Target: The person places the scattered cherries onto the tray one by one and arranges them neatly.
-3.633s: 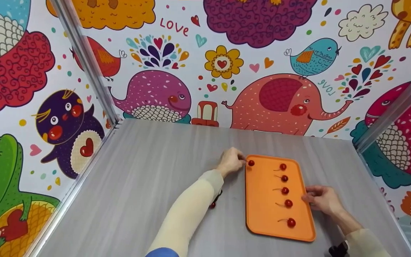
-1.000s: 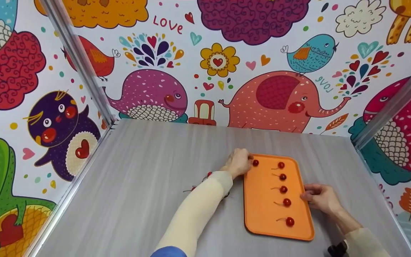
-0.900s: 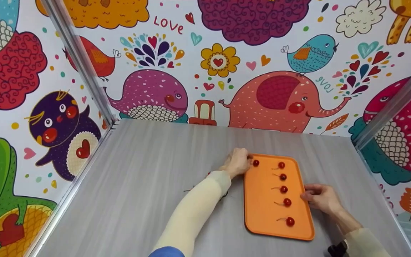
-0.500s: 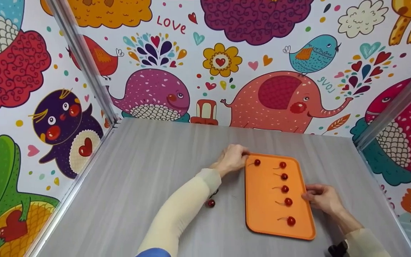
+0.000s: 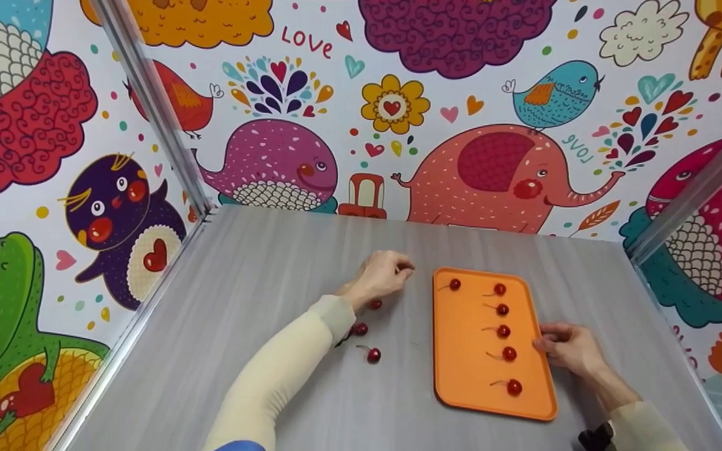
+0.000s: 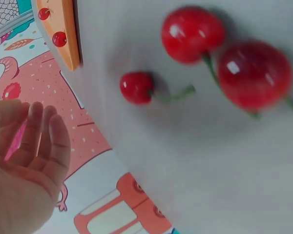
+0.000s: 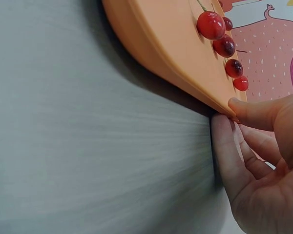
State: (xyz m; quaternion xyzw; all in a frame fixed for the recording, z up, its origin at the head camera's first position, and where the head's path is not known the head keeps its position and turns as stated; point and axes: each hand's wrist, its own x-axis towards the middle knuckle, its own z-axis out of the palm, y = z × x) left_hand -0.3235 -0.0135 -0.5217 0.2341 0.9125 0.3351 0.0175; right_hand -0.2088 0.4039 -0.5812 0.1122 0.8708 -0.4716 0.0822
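Note:
An orange tray [image 5: 467, 351] lies on the table. My right hand [image 5: 574, 351] pinches its right rim; in the right wrist view the thumb [image 7: 256, 111] is on top of the rim and a finger below. Several red cherries with stems form a column along the tray's right side, among them a middle cherry [image 5: 503, 331]. A single cherry [image 5: 455, 284] lies in the far left corner. My left hand [image 5: 378, 275] is in the air left of the tray, fingers loosely bent, holding nothing. Near its wrist lie a cherry [image 5: 373, 355], a second cherry [image 5: 360, 329] and a partly covered cherry [image 5: 374, 304].
The grey table [image 5: 261, 300] runs back to a wall [image 5: 449, 150] printed with cartoon animals. A metal post [image 5: 154, 106] stands at the left corner, and another post [image 5: 693, 188] at the right.
My left hand has let go of the cherry in the tray's far left corner and moved away leftward, uncovering cherries on the table. The right hand keeps its grip on the rim.

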